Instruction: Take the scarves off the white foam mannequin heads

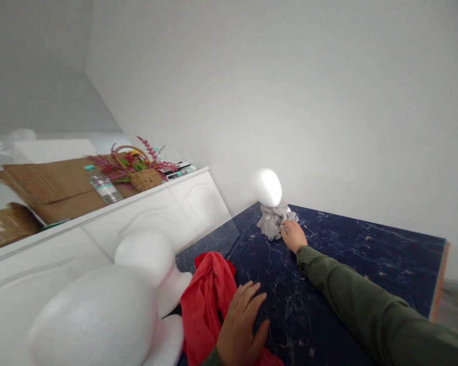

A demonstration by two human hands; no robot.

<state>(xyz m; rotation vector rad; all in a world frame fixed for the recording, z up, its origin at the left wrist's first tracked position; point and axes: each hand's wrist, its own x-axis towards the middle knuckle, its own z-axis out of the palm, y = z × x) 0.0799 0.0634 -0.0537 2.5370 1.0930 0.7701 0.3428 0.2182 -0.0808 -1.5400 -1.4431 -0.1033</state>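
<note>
The right hand (293, 235) is reaching across the dark marbled counter (366, 254) and is closing its fingers on a grey scarf (272, 223) bunched around the neck of a white foam head (267, 187) near the far corner; the scarf is touching the base of the head and is spilling onto the counter. The left hand (241, 325) is lying flat, fingers spread and gripping nothing, on the edge of a red cloth (208, 300) heaped at the near side. Two more foam heads (99, 315) are standing at lower left, just beside the red cloth. The grey scarf is judged light, soft and limp: it is likely to drape and slide, so a pinch on a gathered fold is suiting it best, while the foam head, being light, is likely to tip if tugged. A cabinet (145, 213) behind is carrying a flower basket (143, 173), a water bottle (103, 185) and cardboard (53, 185).
</note>
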